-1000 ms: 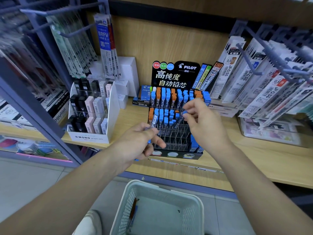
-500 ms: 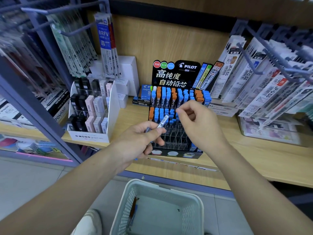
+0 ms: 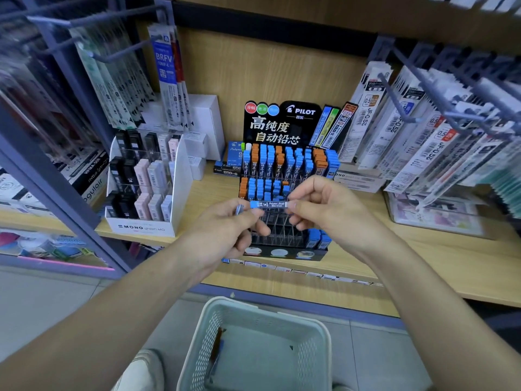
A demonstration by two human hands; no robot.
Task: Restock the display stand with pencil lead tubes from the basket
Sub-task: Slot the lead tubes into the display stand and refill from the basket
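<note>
The black display stand (image 3: 282,244) on the wooden shelf holds several blue and orange lead tubes in its upper rows; its lower clear slots are mostly vacant. A blue-capped lead tube (image 3: 269,204) lies level in front of the stand, pinched at its left end by my left hand (image 3: 225,235) and at its right end by my right hand (image 3: 321,204). My left hand also grips another tube or two (image 3: 239,209), partly hidden in the fist. The pale green basket (image 3: 214,334) sits on the floor below, with a few tubes (image 3: 217,345) along its left wall.
A white MONO eraser display (image 3: 143,187) stands left of the stand. Refill packs hang on metal hooks upper left (image 3: 118,88) and right (image 3: 423,122). A clear box (image 3: 434,215) lies on the shelf at right. The shelf edge (image 3: 310,280) runs above the basket.
My right hand came back from the stand's middle rows toward my left hand. The tube in my left hand turned level, and my right fingers now pinch its right end.
</note>
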